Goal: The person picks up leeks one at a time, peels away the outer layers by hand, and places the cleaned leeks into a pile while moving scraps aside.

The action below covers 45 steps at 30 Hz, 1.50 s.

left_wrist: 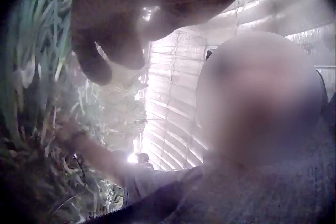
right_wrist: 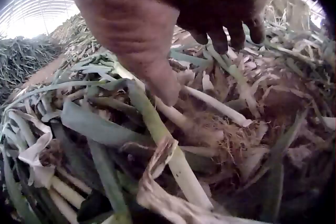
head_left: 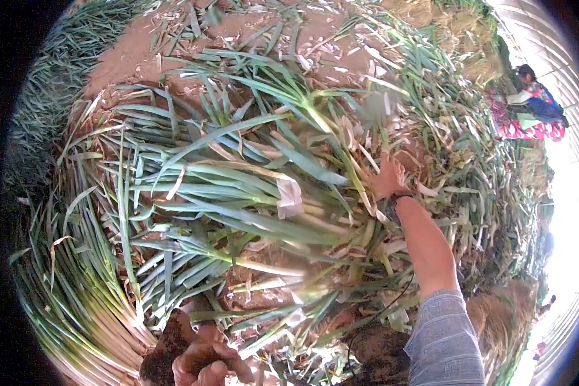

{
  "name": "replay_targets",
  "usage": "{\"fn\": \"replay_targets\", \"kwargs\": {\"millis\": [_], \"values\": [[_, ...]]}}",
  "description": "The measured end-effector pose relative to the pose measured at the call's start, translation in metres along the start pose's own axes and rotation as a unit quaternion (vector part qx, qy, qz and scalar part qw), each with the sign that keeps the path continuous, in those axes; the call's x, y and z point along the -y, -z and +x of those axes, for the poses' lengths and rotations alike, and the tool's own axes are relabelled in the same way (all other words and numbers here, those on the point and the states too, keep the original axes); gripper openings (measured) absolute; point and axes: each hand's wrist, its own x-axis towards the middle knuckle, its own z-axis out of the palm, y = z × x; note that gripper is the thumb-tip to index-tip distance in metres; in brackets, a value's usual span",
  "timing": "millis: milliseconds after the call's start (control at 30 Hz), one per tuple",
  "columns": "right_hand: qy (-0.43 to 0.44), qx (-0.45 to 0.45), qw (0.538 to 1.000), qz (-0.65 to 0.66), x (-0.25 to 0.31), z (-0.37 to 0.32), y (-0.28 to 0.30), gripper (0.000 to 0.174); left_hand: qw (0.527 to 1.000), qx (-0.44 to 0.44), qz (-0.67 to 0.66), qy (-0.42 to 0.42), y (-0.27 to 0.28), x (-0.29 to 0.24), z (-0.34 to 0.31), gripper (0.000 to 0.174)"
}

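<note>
My right hand (head_left: 389, 178) reaches forward over a heap of long green onions (head_left: 238, 193), fingers spread. In the right wrist view, the thumb (right_wrist: 163, 79) comes down right at a pale onion stalk (right_wrist: 170, 112) with a tuft of roots (right_wrist: 223, 134); the fingers stand apart from the thumb, gripping nothing. A thicker onion stalk (right_wrist: 184, 176) with a dry, peeling leaf crosses in front. At the near edge, my left hand (head_left: 207, 361) hangs with loosely curled fingers and holds nothing. The left wrist view shows that hand dark from below.
A neat bundle of cleaned green onions (head_left: 90, 321) lies at the lower left. More green leaves (head_left: 64, 51) cover the far left. Bare soil (head_left: 128, 64) with scraps shows at the back. Trimmed leaf waste (head_left: 489, 193) spreads to the right, and another person (head_left: 540, 106) sits beyond it.
</note>
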Motion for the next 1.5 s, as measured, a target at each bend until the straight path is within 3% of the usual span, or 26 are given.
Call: {"fn": "replay_targets", "kwargs": {"millis": [33, 100, 233, 267, 333, 367, 400, 433, 533, 567, 633, 767, 800, 833, 900, 1033, 1067, 1100, 1167, 1233, 1267, 1333, 1400, 1433, 1467, 1500], "values": [[0.003, 0.001, 1.000, 0.003, 0.000, 0.015, -0.012, 0.088, 0.998, -0.014, 0.034, 0.055, 0.009, 0.003, 0.001, 0.024], [-0.031, -0.014, 0.999, -0.030, 0.002, 0.036, -0.036, 0.097, 0.996, -0.032, 0.059, 0.061, 0.011, 0.008, 0.006, 0.026], [-0.032, 0.060, 0.998, 0.015, 0.001, 0.054, -0.058, 0.097, 0.992, -0.042, 0.076, 0.093, 0.002, 0.002, 0.010, 0.027], [-0.012, 0.018, 0.999, 0.035, -0.001, 0.055, -0.066, 0.079, 0.992, -0.038, 0.078, 0.096, -0.001, 0.000, 0.010, 0.026], [0.052, 0.021, 0.998, 0.021, -0.004, 0.057, -0.079, 0.067, 0.991, -0.034, 0.078, 0.104, -0.006, -0.001, 0.011, 0.027], [0.115, 0.023, 0.993, 0.007, 0.001, 0.047, -0.070, 0.057, 0.990, -0.028, 0.078, 0.110, -0.008, -0.003, 0.009, 0.027], [0.112, 0.034, 0.991, 0.064, 0.012, 0.033, -0.064, 0.045, 0.989, -0.021, 0.093, 0.111, -0.010, -0.006, 0.008, 0.028], [0.049, 0.151, 0.974, 0.162, 0.029, 0.021, -0.049, 0.044, 0.989, -0.020, 0.092, 0.111, -0.010, -0.007, 0.008, 0.028], [0.084, 0.246, 0.869, 0.422, 0.056, -0.074, 0.011, 0.053, 0.988, 0.037, 0.116, 0.096, -0.014, -0.004, -0.001, 0.026], [0.083, 0.242, 0.869, 0.424, 0.060, -0.096, 0.020, 0.053, 0.988, 0.055, 0.116, 0.087, -0.016, -0.005, -0.004, 0.024], [0.189, 0.191, 0.831, 0.488, 0.068, -0.132, 0.032, 0.055, 0.991, 0.048, 0.103, 0.068, -0.019, 0.003, -0.013, 0.023], [0.149, 0.142, 0.859, 0.469, 0.070, -0.145, -0.065, 0.038, 0.988, 0.066, 0.082, 0.115, -0.030, 0.006, -0.021, 0.021], [0.118, 0.192, 0.813, 0.536, 0.088, -0.163, -0.042, 0.033, 0.977, 0.105, 0.169, 0.076, -0.023, 0.019, -0.006, 0.033], [0.078, 0.249, 0.758, 0.598, 0.105, -0.183, -0.035, 0.027, 0.978, 0.131, 0.139, 0.086, -0.021, 0.023, -0.002, 0.036], [0.050, 0.283, 0.654, 0.700, 0.130, -0.223, -0.054, 0.016, 0.987, 0.102, 0.123, -0.008, -0.024, 0.016, 0.004, 0.037], [0.304, 0.248, 0.707, 0.589, 0.152, -0.337, 0.036, 0.054, 0.985, 0.002, 0.164, -0.046, 0.008, 0.020, 0.049, 0.041], [0.370, 0.251, 0.759, 0.473, 0.151, -0.354, 0.048, 0.055, 0.982, -0.009, 0.162, -0.097, 0.016, 0.030, 0.062, 0.040], [0.454, 0.294, 0.725, 0.426, 0.152, -0.363, 0.057, 0.054, 0.990, -0.013, 0.105, -0.088, 0.012, 0.025, 0.066, 0.040], [0.591, 0.168, 0.681, 0.399, 0.148, -0.379, 0.033, 0.045, 0.998, -0.014, -0.066, -0.011, -0.002, 0.011, 0.069, 0.039], [0.658, 0.155, 0.628, 0.385, 0.145, -0.382, -0.014, 0.037, 1.000, -0.008, -0.011, 0.011, 0.002, -0.005, 0.054, 0.035], [0.698, 0.169, 0.627, 0.302, 0.140, -0.369, -0.049, 0.038, 0.994, 0.003, -0.070, -0.081, 0.006, -0.015, 0.046, 0.033], [0.628, 0.266, 0.711, 0.172, 0.103, -0.332, -0.101, 0.039, 0.969, 0.010, -0.137, -0.203, 0.019, -0.026, 0.038, 0.029], [0.505, 0.192, 0.833, 0.117, 0.075, -0.283, -0.105, 0.035, 0.950, 0.002, -0.156, -0.271, 0.032, -0.033, 0.029, 0.025], [0.434, 0.164, 0.881, 0.091, 0.061, -0.259, -0.107, 0.034, 0.959, -0.009, -0.109, -0.263, 0.037, -0.020, 0.025, 0.024], [0.374, 0.128, 0.901, 0.177, 0.075, -0.249, -0.081, 0.032, 0.978, -0.063, -0.144, -0.135, 0.024, -0.018, 0.016, 0.022], [0.306, 0.088, 0.911, 0.262, 0.093, -0.239, -0.055, 0.030, 0.991, -0.017, -0.112, -0.075, 0.024, -0.017, 0.015, 0.023]]}}
